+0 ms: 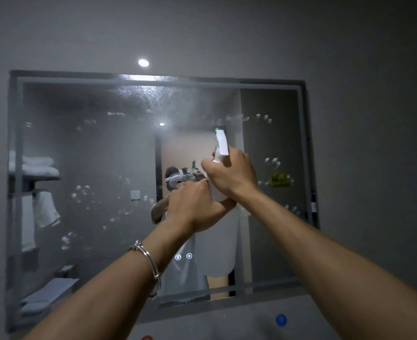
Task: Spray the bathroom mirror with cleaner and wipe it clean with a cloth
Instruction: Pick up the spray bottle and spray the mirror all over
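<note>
A white spray bottle with a green nozzle tip points up and left at the wall mirror. My right hand grips its trigger head. My left hand wraps around the bottle's lower body, a silver bracelet on that wrist. A cloud of mist hangs in front of the nozzle, and fine droplets cover the mirror's upper middle. White smudges dot the glass on both sides. No cloth is in view.
The mirror has a frosted border and two small lit touch icons near its lower middle. A grey wall surrounds it. A blue dot and a red dot sit below the mirror. Reflected towels show at left.
</note>
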Action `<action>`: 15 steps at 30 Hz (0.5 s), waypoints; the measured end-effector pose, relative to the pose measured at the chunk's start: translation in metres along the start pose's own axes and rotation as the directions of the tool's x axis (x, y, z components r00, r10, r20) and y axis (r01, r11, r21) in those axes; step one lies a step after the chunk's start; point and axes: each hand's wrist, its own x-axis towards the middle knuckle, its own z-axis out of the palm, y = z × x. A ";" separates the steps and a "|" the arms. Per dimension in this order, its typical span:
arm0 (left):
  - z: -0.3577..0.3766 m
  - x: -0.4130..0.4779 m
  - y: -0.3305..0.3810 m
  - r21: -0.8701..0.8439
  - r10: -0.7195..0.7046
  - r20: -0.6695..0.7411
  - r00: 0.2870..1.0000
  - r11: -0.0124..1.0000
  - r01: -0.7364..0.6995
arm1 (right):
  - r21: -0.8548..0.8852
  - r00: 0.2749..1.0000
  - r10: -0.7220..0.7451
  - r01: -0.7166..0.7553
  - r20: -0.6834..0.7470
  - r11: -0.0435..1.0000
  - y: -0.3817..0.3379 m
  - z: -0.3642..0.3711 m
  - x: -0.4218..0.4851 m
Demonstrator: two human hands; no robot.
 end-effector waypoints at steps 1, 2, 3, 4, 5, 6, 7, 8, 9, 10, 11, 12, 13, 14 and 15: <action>0.003 0.002 0.004 -0.009 0.008 -0.006 1.000 1.000 -0.008 | -0.008 1.000 0.003 -0.003 0.001 1.000 0.003 -0.006 0.000; 0.008 0.004 0.009 -0.020 0.019 0.000 1.000 1.000 -0.019 | -0.016 1.000 0.004 -0.004 0.000 1.000 0.006 -0.011 -0.001; 0.012 0.006 0.013 -0.030 0.028 0.009 1.000 0.999 -0.028 | -0.021 1.000 0.003 -0.003 -0.002 1.000 0.010 -0.016 -0.001; 0.016 0.007 0.018 -0.037 0.032 0.016 0.999 0.999 -0.031 | -0.027 1.000 0.000 -0.001 -0.006 1.000 0.013 -0.021 -0.001; 0.019 0.008 0.023 -0.040 0.033 0.017 0.999 0.999 -0.033 | -0.033 1.000 -0.003 0.002 -0.012 0.999 0.016 -0.025 0.000; 0.022 0.009 0.027 -0.046 0.034 0.016 0.999 0.998 -0.033 | -0.039 1.000 -0.009 0.008 -0.016 0.999 0.019 -0.029 0.000; 0.025 0.011 0.032 -0.053 0.035 0.017 0.999 0.998 -0.034 | -0.045 1.000 -0.013 0.012 -0.020 0.999 0.023 -0.032 0.001; 0.027 0.012 0.036 -0.058 0.039 0.017 0.999 0.998 -0.038 | -0.058 0.999 -0.018 0.016 -0.026 0.998 0.027 -0.036 0.003; 0.030 0.014 0.040 -0.054 0.041 0.016 0.999 0.998 -0.040 | -0.072 0.999 -0.022 0.019 -0.033 0.997 0.030 -0.039 0.004; 0.033 0.015 0.044 -0.052 0.042 0.016 0.999 0.998 -0.041 | -0.084 0.999 -0.023 0.019 -0.036 0.996 0.034 -0.043 0.005; 0.035 0.016 0.048 -0.057 0.044 0.016 0.999 0.997 -0.043 | -0.088 0.999 -0.021 0.018 -0.037 0.996 0.036 -0.045 0.006; 0.037 0.016 0.051 -0.065 0.048 0.016 0.999 0.997 -0.047 | -0.084 0.999 -0.018 0.015 -0.036 0.996 0.039 -0.048 0.006; 0.039 0.017 0.053 -0.070 0.055 0.014 0.998 0.996 -0.054 | -0.077 0.999 -0.015 0.012 -0.037 0.997 0.042 -0.050 0.006; 0.042 0.018 0.055 -0.065 0.059 0.013 0.998 0.996 -0.058 | -0.072 0.999 -0.016 0.013 -0.038 0.997 0.044 -0.051 0.006; 0.044 0.019 0.057 -0.054 0.059 0.011 0.998 0.997 -0.058 | -0.068 0.999 -0.017 0.014 -0.039 0.998 0.047 -0.053 0.006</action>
